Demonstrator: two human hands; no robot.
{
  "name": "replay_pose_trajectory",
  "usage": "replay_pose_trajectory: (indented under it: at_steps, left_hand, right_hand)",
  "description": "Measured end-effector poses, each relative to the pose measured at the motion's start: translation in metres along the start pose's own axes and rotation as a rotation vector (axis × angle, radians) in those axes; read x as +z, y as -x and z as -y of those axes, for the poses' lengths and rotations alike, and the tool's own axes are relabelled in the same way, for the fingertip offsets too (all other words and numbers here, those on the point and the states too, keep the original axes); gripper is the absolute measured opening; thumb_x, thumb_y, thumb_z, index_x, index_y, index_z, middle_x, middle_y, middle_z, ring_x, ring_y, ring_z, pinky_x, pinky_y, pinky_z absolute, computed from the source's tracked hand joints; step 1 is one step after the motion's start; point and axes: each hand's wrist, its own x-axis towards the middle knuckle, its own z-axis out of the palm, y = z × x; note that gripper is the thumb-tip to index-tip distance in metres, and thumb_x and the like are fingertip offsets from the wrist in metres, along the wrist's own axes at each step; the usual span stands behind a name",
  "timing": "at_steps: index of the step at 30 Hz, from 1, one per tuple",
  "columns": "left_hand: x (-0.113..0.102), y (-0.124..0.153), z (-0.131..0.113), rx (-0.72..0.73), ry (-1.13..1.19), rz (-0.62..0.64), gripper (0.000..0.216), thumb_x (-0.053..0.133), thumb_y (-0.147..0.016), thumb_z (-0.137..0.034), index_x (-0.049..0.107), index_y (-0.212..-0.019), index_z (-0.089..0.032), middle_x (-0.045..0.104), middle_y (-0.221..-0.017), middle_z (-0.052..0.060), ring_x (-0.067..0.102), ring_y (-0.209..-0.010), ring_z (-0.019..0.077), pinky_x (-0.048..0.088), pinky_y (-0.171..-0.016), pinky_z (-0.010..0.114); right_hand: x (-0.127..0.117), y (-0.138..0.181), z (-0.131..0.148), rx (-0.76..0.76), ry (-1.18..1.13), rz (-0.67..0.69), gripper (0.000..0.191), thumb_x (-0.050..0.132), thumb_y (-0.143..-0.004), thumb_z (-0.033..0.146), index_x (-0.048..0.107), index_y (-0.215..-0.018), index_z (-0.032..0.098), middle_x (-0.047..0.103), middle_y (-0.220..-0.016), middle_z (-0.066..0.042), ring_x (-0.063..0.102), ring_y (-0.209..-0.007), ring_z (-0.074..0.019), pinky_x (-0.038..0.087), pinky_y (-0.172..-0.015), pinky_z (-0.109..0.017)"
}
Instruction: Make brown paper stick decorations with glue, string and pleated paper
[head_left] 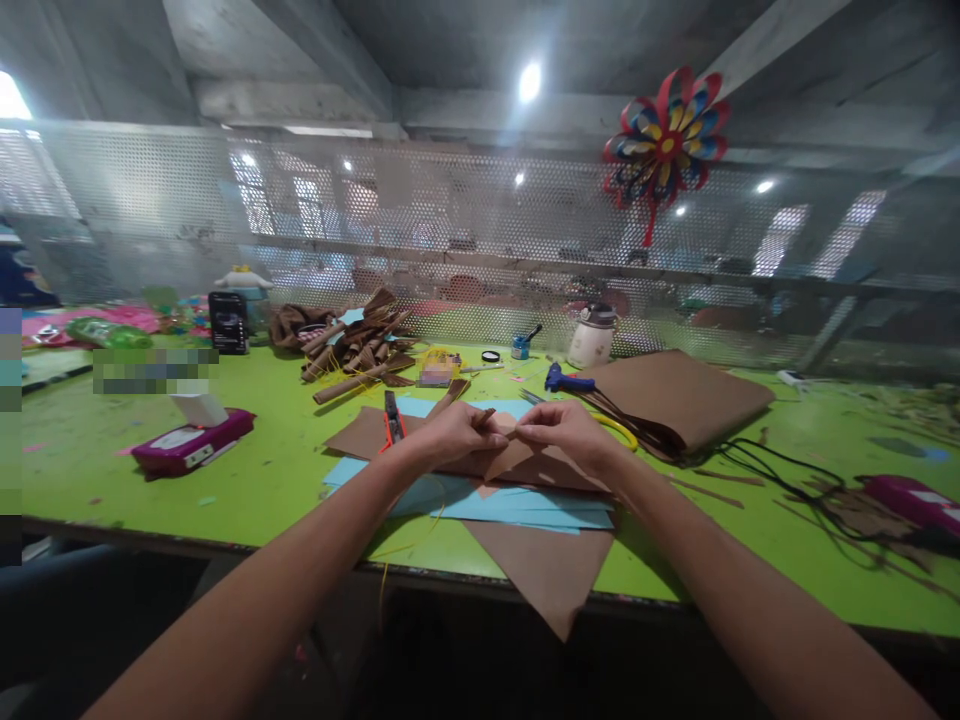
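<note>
Both my hands are close together over a pile of brown paper sheets (551,470) and light blue paper (525,508) at the table's front edge. My left hand (466,435) is closed, with a piece of brown paper (484,418) showing between its fingers. Thumb and fingers of my right hand (555,425) are pinched just beside it, at the same brown paper as far as I can see. An orange-and-black cutting tool (392,420) lies left of my left hand. Beyond my right wrist are yellow-handled scissors (619,432), partly hidden.
Rolled brown paper pieces (360,345) are heaped at the back. Behind my right hand lie a blue glue gun (568,381) and folded brown paper (686,395), with a bottle (591,340) beyond. Purple boxes (195,442) sit left and right; black cords (787,485) run at right.
</note>
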Motion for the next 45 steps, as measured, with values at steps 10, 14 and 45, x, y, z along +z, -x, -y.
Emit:
replay_pose_trajectory:
  at_steps: [10,14,45]
  left_hand:
    - [0.001,-0.002,0.002,0.023,-0.044,-0.081,0.025,0.064,-0.063,-0.037,0.067,-0.064,-0.012,0.055,-0.055,0.001,0.042,-0.055,0.0108,0.030,-0.051,0.022]
    - [0.001,-0.005,0.007,0.019,-0.046,-0.081,0.022,0.065,-0.062,-0.034,0.066,-0.062,-0.012,0.055,-0.054,0.001,0.041,-0.054,0.0104,0.029,-0.051,0.022]
    - [-0.001,-0.001,0.006,0.176,-0.421,-0.131,0.024,0.050,-0.071,-0.035,0.059,-0.064,-0.014,0.053,-0.057,-0.001,0.042,-0.058,0.0113,0.025,-0.051,0.023]
  right_hand:
    - [-0.005,-0.002,-0.004,0.032,-0.020,-0.036,0.027,0.069,-0.060,0.035,0.068,-0.073,0.011,0.062,-0.065,-0.002,0.051,-0.058,-0.0106,0.038,-0.058,-0.024]
    - [-0.004,-0.002,-0.004,0.005,0.027,-0.062,0.025,0.069,-0.060,0.034,0.068,-0.071,0.011,0.062,-0.065,-0.003,0.052,-0.061,-0.0125,0.040,-0.059,-0.026]
    - [-0.016,-0.001,0.002,-0.170,0.335,-0.045,0.020,0.061,-0.068,0.030,0.068,-0.069,0.012,0.059,-0.062,-0.003,0.051,-0.059,-0.0130,0.038,-0.056,-0.024]
